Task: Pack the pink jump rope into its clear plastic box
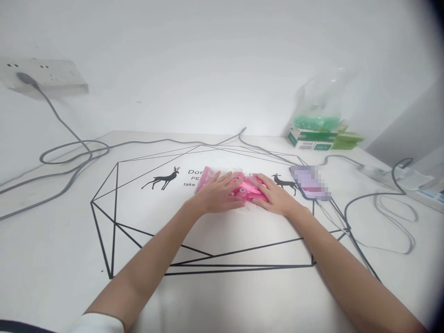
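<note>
A bright pink object in clear plastic wrapping (pixel 243 190) lies on the white table, over the middle of a printed geometric outline. Its exact kind is hard to make out; round details show between my hands, and a pink flap sticks out on the left. My left hand (pixel 218 193) rests palm down across the package's left part, fingers stretched out. On the right end lies my right hand (pixel 272 194), also flat with its fingers apart. Both hands cover much of the package, and neither grips it.
A phone (pixel 310 183) lies right of my right hand, a white cable near it. Behind stand green-and-white boxes (pixel 312 138) under a clear bag with green contents (pixel 317 111). A grey cord (pixel 166 140) runs along the back from a wall socket (pixel 41 74).
</note>
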